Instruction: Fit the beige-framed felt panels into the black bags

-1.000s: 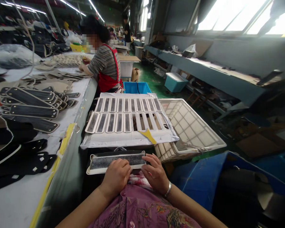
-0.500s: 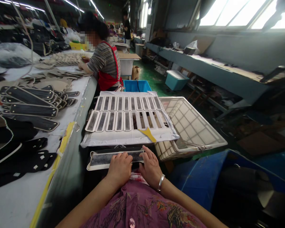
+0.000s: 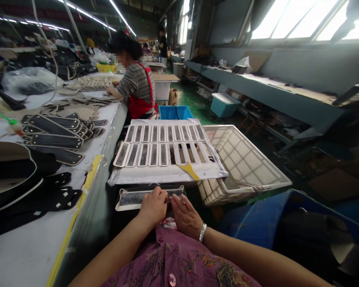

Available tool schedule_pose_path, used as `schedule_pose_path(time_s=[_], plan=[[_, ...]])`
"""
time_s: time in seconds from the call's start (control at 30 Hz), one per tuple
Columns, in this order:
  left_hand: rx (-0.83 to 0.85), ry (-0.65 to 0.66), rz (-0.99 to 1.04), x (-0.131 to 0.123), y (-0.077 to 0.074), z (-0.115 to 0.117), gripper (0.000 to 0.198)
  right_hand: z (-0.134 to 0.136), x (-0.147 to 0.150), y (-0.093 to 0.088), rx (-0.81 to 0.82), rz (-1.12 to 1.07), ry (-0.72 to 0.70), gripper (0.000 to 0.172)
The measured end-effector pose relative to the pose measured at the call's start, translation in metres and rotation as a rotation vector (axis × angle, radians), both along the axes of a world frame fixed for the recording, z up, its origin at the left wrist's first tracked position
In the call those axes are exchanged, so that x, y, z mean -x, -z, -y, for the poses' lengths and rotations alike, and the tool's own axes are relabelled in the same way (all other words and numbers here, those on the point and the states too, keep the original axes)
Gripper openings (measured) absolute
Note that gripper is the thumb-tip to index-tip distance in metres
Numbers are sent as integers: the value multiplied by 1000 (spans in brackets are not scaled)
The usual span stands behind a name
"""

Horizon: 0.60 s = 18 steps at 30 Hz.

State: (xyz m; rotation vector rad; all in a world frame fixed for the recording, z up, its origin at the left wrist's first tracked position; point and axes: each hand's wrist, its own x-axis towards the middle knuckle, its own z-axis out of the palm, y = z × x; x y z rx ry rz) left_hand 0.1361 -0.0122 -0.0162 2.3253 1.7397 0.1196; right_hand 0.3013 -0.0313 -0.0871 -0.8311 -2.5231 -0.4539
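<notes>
In front of my body lies a long dark-grey strip with a pale, folded-looking border (image 3: 134, 198), set crosswise. My left hand (image 3: 154, 205) is closed on its near edge around the middle, fingers bent and thumb side hidden. My right hand (image 3: 185, 217) rests on the strip's right part with fingers stretched and lying flat, their tips close to the left hand. Just beyond is a white-covered board (image 3: 155, 175) bearing two rows of similar pale-edged strips (image 3: 144, 154). A yellow forked flat piece (image 3: 189, 170) lies on its near edge.
A white grid-walled crate (image 3: 251, 159) stands under the board's right side, with a blue bin (image 3: 251, 223) nearer. On the left table (image 3: 24, 255) are piled riveted dark straps (image 3: 56, 141) and black parts. A co-worker in a red apron (image 3: 142, 105) sits ahead.
My right hand has slid left from the strip's right end toward my left hand, its fingers now flatter. My left hand keeps its place on the strip. The view has shifted slightly.
</notes>
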Motion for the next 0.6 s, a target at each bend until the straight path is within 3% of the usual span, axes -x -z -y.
schedule_pose_path(time_s=[0.17,0.33,0.47,0.6], plan=[[-126,-42,50,20,-5,15,11,2,9,1,49,16,30,46],[-149,2,147,51,4,29,9,2,10,0,-9,68,48,47],[-166,-30,130,50,6,28,19,2,14,0,-46,74,60,46],[-192,-102,57,38,3,25,14,1,18,0,-29,77,36,46]])
